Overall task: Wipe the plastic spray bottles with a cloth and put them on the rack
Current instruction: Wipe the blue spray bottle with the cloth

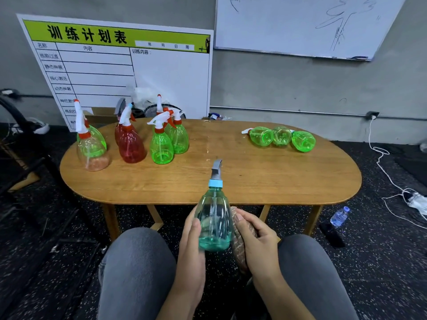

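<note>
My left hand grips a teal spray bottle with a grey trigger and blue collar, upright above my lap just in front of the table edge. My right hand holds a brownish cloth pressed against the bottle's right side. On the wooden table, several upright spray bottles stand at the left: a clear one, a red one and green ones. Three green bottles lie on their sides at the right.
A training-plan board leans against the wall behind the table, and a whiteboard hangs at upper right. A water bottle and white cables lie on the floor at right. Black equipment stands at the left.
</note>
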A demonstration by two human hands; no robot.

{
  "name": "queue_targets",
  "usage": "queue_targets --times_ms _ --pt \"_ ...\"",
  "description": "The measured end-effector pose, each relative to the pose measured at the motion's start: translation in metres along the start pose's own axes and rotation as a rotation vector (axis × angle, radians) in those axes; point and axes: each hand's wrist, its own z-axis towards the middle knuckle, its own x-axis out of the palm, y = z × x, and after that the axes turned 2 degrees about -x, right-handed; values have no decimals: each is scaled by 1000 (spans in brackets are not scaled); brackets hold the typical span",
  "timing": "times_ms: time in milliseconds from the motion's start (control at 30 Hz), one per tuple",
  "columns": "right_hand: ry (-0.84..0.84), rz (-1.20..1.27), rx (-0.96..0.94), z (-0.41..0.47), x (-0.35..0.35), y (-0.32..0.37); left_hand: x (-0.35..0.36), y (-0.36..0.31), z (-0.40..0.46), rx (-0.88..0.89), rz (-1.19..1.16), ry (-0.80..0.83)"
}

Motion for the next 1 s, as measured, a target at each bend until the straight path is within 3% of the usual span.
queue_targets --times_ms 433,600,800,1000 --pt "-24 1 -20 2 -2 -4 -2 6 2 -23 39 -38" --pt "-56 -30 -47 3 -6 -8 -1 4 -1 -33 21 17" --pt "-25 -80 -140 1 -5 -10 0 0 -5 21 105 22" --pt "-16 -35 -100 1 -3 -10 0 4 -3 60 147 7"
